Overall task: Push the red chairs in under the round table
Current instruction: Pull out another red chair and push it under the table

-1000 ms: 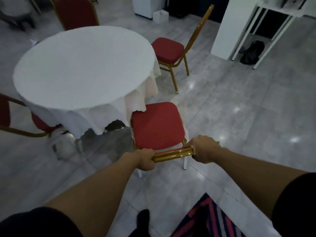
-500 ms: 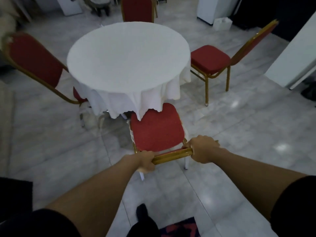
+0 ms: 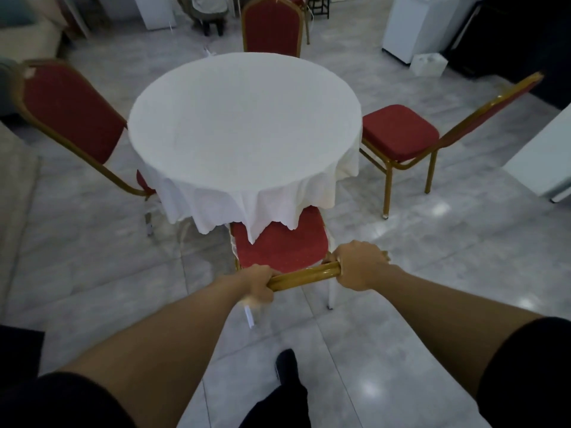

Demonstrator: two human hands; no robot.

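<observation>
A round table (image 3: 244,125) under a white cloth stands in the middle of the room. Directly in front of me is a red chair (image 3: 281,245) with a gold frame, its seat partly under the hanging cloth. My left hand (image 3: 258,284) and my right hand (image 3: 360,265) both grip the gold top rail of its back. Three more red chairs stand around the table: one on the left (image 3: 71,115) with its seat under the cloth, one at the far side (image 3: 272,29), and one on the right (image 3: 401,132) standing clear of the table.
The floor is glossy grey tile. A white cabinet (image 3: 408,23) and a small white box (image 3: 429,64) stand at the back right, and a white panel (image 3: 547,159) at the right edge. My dark shoe (image 3: 287,366) is below the chair.
The chair I hold has slid forward, so its seat now sits further under the cloth. My view has swung to face the table squarely, and the striped rug has left the frame.
</observation>
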